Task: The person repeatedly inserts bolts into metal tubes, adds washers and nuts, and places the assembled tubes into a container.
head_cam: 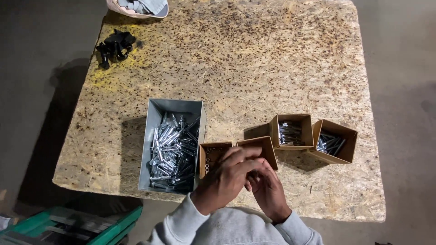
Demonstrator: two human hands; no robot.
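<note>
both hands bunched together over a small open brown cardboard box (217,156), left hand (227,179) on top of right hand (267,190), fingers curled, can't tell what they're pinching, long grey metal bin of shiny bolts (172,147) just beside on the chipboard desk (254,63)

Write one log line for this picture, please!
left hand: over small box | right hand: touching left, beside it | bin: full of bolts | two boxes: bolts inside

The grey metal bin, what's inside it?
The grey metal bin holds a loose heap of shiny silver bolts. They cover its floor, so whatever lies beneath them stays hidden.
</note>
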